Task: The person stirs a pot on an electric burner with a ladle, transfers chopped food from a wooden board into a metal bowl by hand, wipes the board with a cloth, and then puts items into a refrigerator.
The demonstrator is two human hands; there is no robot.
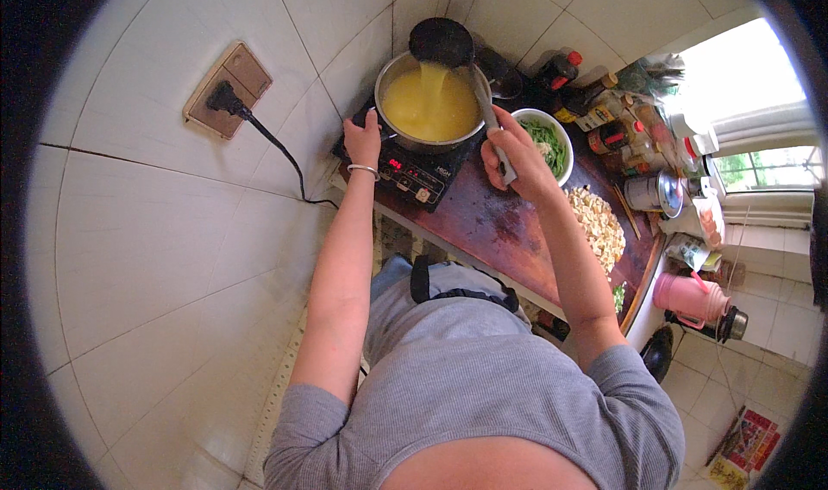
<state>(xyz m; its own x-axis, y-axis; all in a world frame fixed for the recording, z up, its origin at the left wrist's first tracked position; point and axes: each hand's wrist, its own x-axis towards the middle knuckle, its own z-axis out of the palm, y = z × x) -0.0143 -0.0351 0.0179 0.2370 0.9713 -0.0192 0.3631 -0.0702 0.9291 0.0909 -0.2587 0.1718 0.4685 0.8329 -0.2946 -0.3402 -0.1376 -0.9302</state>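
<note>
My right hand (517,153) grips the grey handle of a dark ladle (442,42), tilted over a metal pot (435,146). Yellow liquid (414,105) streams from the ladle into the same liquid in the pot. My left hand (363,137) is at the pot's left side, its fingers around what seems to be the pot's handle, mostly hidden. Under the pot is a black induction cooker (414,182) with lit red digits. Right of my right hand, a white bowl (569,157) holds chopped greens (542,142).
Diced pale food (598,228) lies on the dark red-brown board (479,221), near a pair of chopsticks (626,212). Sauce bottles (608,137) crowd the back by the window. A power cord (281,150) hangs from the wall socket (249,69). A pink thermos jug (689,299) stands at right.
</note>
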